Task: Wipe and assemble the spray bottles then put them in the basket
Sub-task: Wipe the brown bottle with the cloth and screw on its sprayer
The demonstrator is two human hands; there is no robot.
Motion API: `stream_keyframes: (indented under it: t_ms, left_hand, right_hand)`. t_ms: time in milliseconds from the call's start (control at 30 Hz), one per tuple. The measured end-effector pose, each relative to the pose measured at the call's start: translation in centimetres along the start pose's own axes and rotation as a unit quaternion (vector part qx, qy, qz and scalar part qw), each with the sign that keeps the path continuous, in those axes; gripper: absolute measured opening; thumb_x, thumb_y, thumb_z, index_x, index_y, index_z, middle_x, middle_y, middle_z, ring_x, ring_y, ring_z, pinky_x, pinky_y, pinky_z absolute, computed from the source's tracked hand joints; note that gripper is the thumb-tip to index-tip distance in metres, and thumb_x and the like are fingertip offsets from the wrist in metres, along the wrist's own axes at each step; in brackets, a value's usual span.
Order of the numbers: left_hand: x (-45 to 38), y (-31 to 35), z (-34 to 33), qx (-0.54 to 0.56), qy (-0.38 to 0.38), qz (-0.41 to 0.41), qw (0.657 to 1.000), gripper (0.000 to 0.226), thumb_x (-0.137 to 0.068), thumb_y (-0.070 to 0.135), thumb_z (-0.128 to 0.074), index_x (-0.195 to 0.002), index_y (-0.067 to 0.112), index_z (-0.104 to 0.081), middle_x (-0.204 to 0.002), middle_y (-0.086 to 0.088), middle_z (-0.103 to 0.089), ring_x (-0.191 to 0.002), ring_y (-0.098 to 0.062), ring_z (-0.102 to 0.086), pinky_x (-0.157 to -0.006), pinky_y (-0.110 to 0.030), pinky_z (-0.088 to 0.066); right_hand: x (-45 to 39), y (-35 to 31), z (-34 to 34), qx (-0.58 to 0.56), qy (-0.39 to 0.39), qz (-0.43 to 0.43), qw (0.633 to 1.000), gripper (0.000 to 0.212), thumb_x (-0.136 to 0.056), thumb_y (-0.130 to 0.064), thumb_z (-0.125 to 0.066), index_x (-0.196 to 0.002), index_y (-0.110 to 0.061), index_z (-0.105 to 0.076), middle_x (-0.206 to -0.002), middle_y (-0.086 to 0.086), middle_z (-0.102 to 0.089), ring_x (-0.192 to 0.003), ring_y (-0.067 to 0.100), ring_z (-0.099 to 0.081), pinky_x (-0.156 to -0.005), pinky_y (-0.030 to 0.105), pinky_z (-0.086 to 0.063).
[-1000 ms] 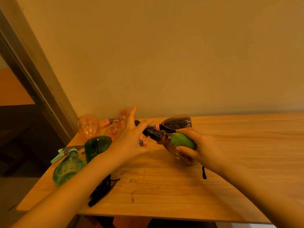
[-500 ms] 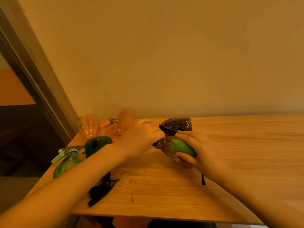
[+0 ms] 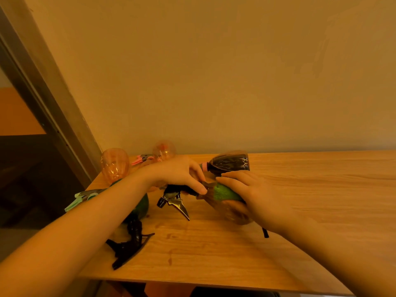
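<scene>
My right hand [image 3: 255,196] grips a brownish clear spray bottle [image 3: 231,211] lying on its side, with a green cloth [image 3: 225,192] pressed against it. My left hand [image 3: 180,174] is closed on the black trigger spray head [image 3: 173,200] at the bottle's neck; the nozzle and lever point down toward the table. A dark bottle with a pink collar [image 3: 230,162] lies just behind my hands. No basket is in view.
At the wooden table's [image 3: 310,200] left end stand two orange bottles [image 3: 114,165] [image 3: 164,147], a dark green bottle [image 3: 142,205], a mint green spray head [image 3: 82,198] and a pink one [image 3: 142,158]. A loose black spray head [image 3: 130,243] lies near the front edge.
My left hand went from open fingers to closed on the black spray head and has turned it, so the trigger now hangs below the hand. The right hand kept hold of the bottle and cloth.
</scene>
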State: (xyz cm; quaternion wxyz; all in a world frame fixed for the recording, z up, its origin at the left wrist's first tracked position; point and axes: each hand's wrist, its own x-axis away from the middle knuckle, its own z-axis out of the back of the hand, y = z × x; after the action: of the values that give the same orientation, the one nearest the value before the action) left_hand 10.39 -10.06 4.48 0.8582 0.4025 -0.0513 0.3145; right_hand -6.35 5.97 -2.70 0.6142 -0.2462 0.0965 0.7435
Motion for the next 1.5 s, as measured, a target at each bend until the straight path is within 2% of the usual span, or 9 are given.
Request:
stream_keyframes:
  t_ms: [233, 367, 567, 867, 967, 1067, 1300, 1400, 1500]
  left_hand:
    - [-0.3, -0.9, -0.3, 0.165, -0.016, 0.085, 0.983, 0.017, -0.077, 0.014, -0.076, -0.09, 0.006, -0.069, -0.075, -0.009, -0.071, -0.062, -0.018, -0.068, -0.051, -0.022, -0.051]
    - [-0.4, -1.4, -0.4, 0.175, -0.004, 0.083, 0.981, 0.017, -0.076, 0.015, -0.076, -0.089, 0.008, -0.069, -0.079, -0.007, -0.072, -0.07, -0.02, -0.07, -0.054, -0.023, -0.053]
    - [-0.1, -2.1, -0.2, 0.196, -0.028, 0.068, 0.978, 0.026, -0.077, 0.009, -0.074, -0.102, 0.006, -0.068, -0.099, -0.015, -0.071, -0.088, -0.029, -0.07, -0.078, -0.032, -0.058]
    - [-0.3, -1.9, -0.4, 0.23, 0.002, 0.049, 0.972, 0.024, -0.076, 0.001, -0.073, -0.1, 0.004, -0.07, -0.085, -0.009, -0.074, -0.087, -0.03, -0.071, -0.073, -0.03, -0.059]
    - [-0.3, -1.7, -0.6, 0.232, 0.013, 0.053, 0.971, 0.019, -0.076, 0.002, -0.073, -0.095, 0.006, -0.071, -0.082, -0.01, -0.073, -0.085, -0.03, -0.071, -0.073, -0.033, -0.06]
    - [-0.2, -1.9, -0.7, 0.236, 0.027, 0.058, 0.97, 0.015, -0.076, 0.001, -0.074, -0.089, 0.007, -0.071, -0.086, -0.013, -0.071, -0.087, -0.033, -0.07, -0.076, -0.038, -0.059]
    - [0.0, -2.5, -0.7, 0.237, 0.034, 0.061, 0.969, 0.015, -0.077, 0.002, -0.072, -0.092, 0.002, -0.069, -0.103, -0.021, -0.067, -0.091, -0.035, -0.069, -0.08, -0.04, -0.057]
    - [0.0, -2.9, -0.7, 0.246, 0.031, 0.069, 0.966, 0.016, -0.078, 0.001, -0.071, -0.094, 0.0, -0.068, -0.105, -0.023, -0.066, -0.092, -0.036, -0.069, -0.081, -0.039, -0.057]
    - [0.1, -3.3, -0.8, 0.264, 0.032, 0.078, 0.961, 0.021, -0.079, 0.002, -0.071, -0.099, -0.002, -0.067, -0.107, -0.022, -0.067, -0.093, -0.036, -0.069, -0.08, -0.037, -0.057]
  right_hand:
    - [-2.4, -1.0, -0.3, 0.026, -0.084, 0.008, 0.996, 0.055, -0.091, -0.05, -0.05, -0.14, -0.025, -0.042, -0.139, -0.002, -0.049, -0.128, 0.02, -0.044, -0.102, 0.04, -0.039]
    - [-2.2, -0.9, -0.3, 0.033, -0.057, 0.011, 0.998, 0.056, -0.089, -0.056, -0.034, -0.134, -0.025, -0.049, -0.128, -0.003, -0.058, -0.115, 0.019, -0.055, -0.09, 0.038, -0.047]
    - [-0.4, 0.3, -0.1, 0.05, -0.032, 0.025, 0.998, 0.051, -0.09, -0.054, -0.039, -0.131, -0.025, -0.048, -0.125, -0.003, -0.059, -0.112, 0.018, -0.057, -0.088, 0.036, -0.048]
    - [-0.9, 0.1, -0.1, 0.042, -0.025, 0.012, 0.999, 0.05, -0.09, -0.049, -0.042, -0.133, -0.023, -0.048, -0.126, 0.0, -0.058, -0.114, 0.022, -0.056, -0.089, 0.04, -0.05]
    - [-2.0, -0.8, -0.6, 0.056, -0.029, 0.026, 0.998, 0.05, -0.087, -0.042, -0.061, -0.133, -0.025, -0.049, -0.126, -0.001, -0.059, -0.115, 0.022, -0.056, -0.095, 0.045, -0.046]
    - [-2.4, -1.3, -0.9, 0.076, -0.067, 0.017, 0.995, 0.055, -0.089, -0.044, -0.056, -0.139, -0.028, -0.042, -0.136, -0.002, -0.052, -0.124, 0.023, -0.049, -0.103, 0.052, -0.037]
    - [-1.2, -0.2, -0.2, 0.099, -0.053, 0.032, 0.993, 0.052, -0.089, -0.053, -0.044, -0.135, -0.029, -0.044, -0.123, -0.003, -0.06, -0.107, 0.02, -0.06, -0.082, 0.037, -0.052]
    - [-0.1, 0.9, 0.1, 0.033, -0.065, 0.006, 0.997, 0.054, -0.09, -0.055, -0.035, -0.136, -0.028, -0.044, -0.131, -0.001, -0.054, -0.117, 0.019, -0.052, -0.089, 0.036, -0.049]
    - [1.1, 2.3, 0.1, -0.043, -0.036, -0.016, 0.998, 0.055, -0.09, -0.054, -0.039, -0.137, -0.026, -0.046, -0.136, -0.002, -0.048, -0.122, 0.01, -0.041, -0.097, 0.022, -0.036]
